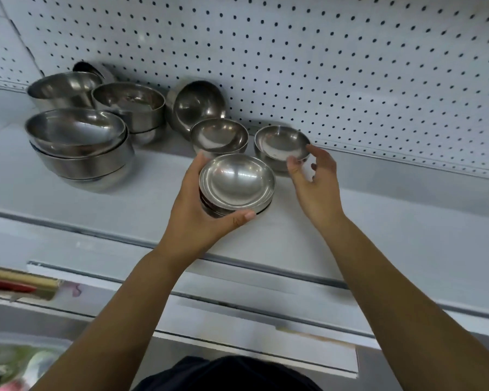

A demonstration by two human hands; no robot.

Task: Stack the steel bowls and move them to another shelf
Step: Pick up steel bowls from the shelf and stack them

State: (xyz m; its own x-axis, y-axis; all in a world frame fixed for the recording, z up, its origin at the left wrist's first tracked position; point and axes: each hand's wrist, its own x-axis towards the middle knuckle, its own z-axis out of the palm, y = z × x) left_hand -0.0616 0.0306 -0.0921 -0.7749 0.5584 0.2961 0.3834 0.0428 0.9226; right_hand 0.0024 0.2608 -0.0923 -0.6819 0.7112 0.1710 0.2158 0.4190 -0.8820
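My left hand point(198, 215) grips a short stack of small steel bowls point(236, 182), thumb along its near side, fingers round the far left. My right hand point(314, 182) hovers just right of it, fingers loosely curved, fingertips at the rim of another small bowl stack point(280, 143) by the pegboard; I cannot tell if they touch it. A third small bowl point(219, 135) stands behind the held stack. One bowl point(196, 104) leans tilted against the back wall. Larger bowl stacks point(76, 142) point(130, 104) fill the shelf's left.
The white shelf point(378, 215) runs left to right with a metal front edge. A dotted pegboard wall point(322, 66) closes its back. More white shelf edges point(237, 314) lie below, with coloured goods point(14, 283) at the lower left.
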